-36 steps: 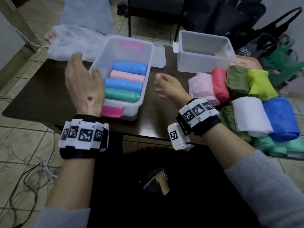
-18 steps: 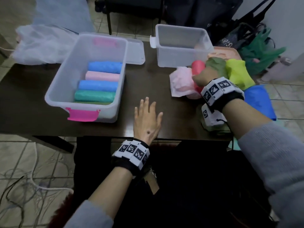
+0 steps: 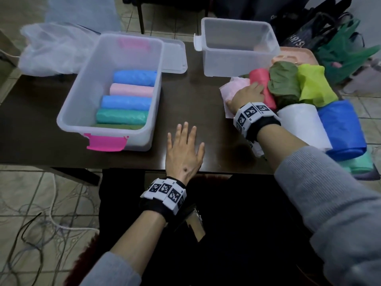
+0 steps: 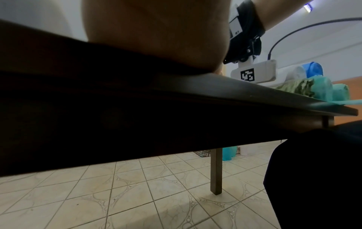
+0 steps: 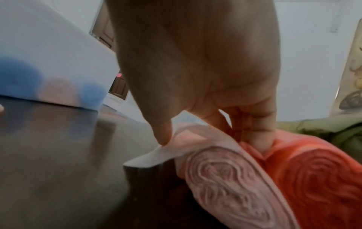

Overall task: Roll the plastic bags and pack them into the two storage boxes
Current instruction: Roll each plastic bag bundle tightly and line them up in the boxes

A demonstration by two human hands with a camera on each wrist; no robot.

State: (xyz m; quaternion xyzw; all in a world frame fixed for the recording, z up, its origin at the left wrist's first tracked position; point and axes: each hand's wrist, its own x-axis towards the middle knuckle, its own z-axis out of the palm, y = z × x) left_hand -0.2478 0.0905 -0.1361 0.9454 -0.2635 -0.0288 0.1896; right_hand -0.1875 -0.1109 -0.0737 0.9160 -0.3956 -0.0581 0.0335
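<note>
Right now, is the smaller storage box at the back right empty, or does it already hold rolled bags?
Empty. The head view looks into the smaller box and shows only bare clear walls and floor, no roll inside.

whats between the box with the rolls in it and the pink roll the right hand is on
Only bare dark table, seen in the head view, separates the filled box from the pink roll.

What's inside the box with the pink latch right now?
The box holds four rolled bags lying side by side: blue, pink, blue and green. A darker layer shows beneath them at the near wall; what it is stays covered.
</note>
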